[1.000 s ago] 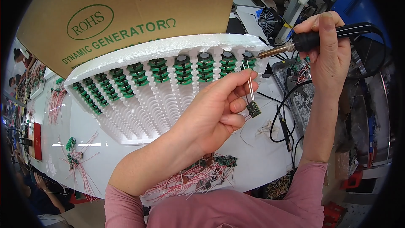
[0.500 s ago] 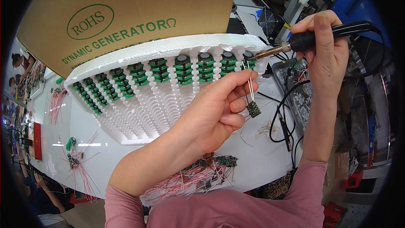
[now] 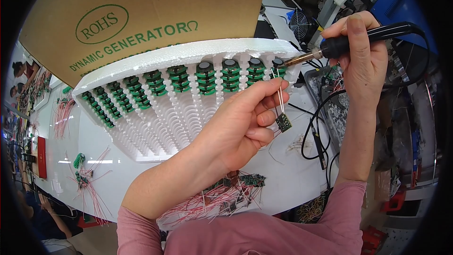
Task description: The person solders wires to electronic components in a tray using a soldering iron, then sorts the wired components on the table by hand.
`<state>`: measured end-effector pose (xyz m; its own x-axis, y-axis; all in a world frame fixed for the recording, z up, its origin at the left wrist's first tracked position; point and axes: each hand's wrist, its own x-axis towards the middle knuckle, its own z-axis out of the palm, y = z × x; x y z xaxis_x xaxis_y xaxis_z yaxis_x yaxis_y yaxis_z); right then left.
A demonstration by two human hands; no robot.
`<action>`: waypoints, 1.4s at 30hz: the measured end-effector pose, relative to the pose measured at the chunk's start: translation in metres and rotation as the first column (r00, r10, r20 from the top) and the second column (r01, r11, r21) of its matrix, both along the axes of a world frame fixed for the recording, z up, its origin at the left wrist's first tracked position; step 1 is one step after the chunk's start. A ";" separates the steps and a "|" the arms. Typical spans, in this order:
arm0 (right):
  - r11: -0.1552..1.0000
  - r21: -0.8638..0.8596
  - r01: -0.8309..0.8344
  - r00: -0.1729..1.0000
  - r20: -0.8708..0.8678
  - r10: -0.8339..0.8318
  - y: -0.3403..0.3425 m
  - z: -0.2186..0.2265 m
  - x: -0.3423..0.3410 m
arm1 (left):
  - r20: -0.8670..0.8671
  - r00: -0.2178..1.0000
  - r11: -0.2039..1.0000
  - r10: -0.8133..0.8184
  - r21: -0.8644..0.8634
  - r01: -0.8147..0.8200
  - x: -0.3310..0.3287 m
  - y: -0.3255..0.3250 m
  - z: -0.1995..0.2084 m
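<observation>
Thumb and fingers of my left hand (image 3: pixel 245 123) pinch the thin white wires of a small green circuit board (image 3: pixel 283 122), which hangs below the fingertips. Upper wire ends reach toward the rightmost green-and-black round part (image 3: pixel 278 63) in a white foam tray (image 3: pixel 188 46). My right hand (image 3: pixel 363 52) is closed round the black handle of a soldering iron (image 3: pixel 337 47). Its metal barrel points left, with the tip at or very near the wire ends; exact contact is too small to tell. Several rows of similar round parts (image 3: pixel 205 76) stand in the tray slots.
A large cardboard box (image 3: pixel 151 4) rises behind the tray. Red and white wires with small boards (image 3: pixel 222 198) lie near me; another wired bundle (image 3: pixel 84 177) is at left. A metal tray (image 3: pixel 325 94), black cables and a small fan (image 3: pixel 300 22) are at right.
My right hand and the soldering iron have shifted very slightly to the left. The left hand and the circuit board stay in place.
</observation>
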<state>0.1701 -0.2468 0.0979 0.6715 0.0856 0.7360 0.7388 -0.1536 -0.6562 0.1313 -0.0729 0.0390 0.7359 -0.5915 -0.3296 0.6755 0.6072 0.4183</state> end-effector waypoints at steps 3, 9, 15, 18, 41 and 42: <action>1.000 0.002 0.007 1.000 0.000 -0.007 -0.002 0.000 0.000 | 0.000 1.000 1.000 -0.001 0.003 0.001 0.000 -0.001 0.001; 0.999 0.044 0.004 1.000 0.027 -0.005 -0.006 0.002 0.001 | -0.005 1.000 1.000 -0.001 0.008 0.001 0.001 0.000 0.001; 0.994 0.096 0.053 0.995 0.078 -0.061 -0.012 0.004 -0.009 | -0.014 1.000 1.000 -0.004 0.001 0.004 0.001 -0.002 0.001; 0.983 0.185 -0.011 0.997 0.079 -0.004 -0.015 0.002 -0.017 | -0.006 1.000 1.000 0.003 0.000 -0.003 0.000 -0.002 0.001; 0.921 0.384 0.065 0.993 0.070 -0.099 -0.060 -0.011 -0.025 | 0.067 0.997 0.995 0.029 0.093 -0.035 -0.004 -0.022 0.006; 0.928 0.370 0.042 0.995 0.072 -0.073 -0.061 -0.012 -0.023 | 0.110 0.993 0.991 0.035 0.123 -0.048 -0.004 -0.022 0.006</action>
<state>0.1466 -0.3075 0.0862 0.6024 -0.2386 0.7617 0.7901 0.0429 -0.6115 0.1276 -0.0952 0.0446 0.7941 -0.5185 -0.3171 0.5978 0.5720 0.5617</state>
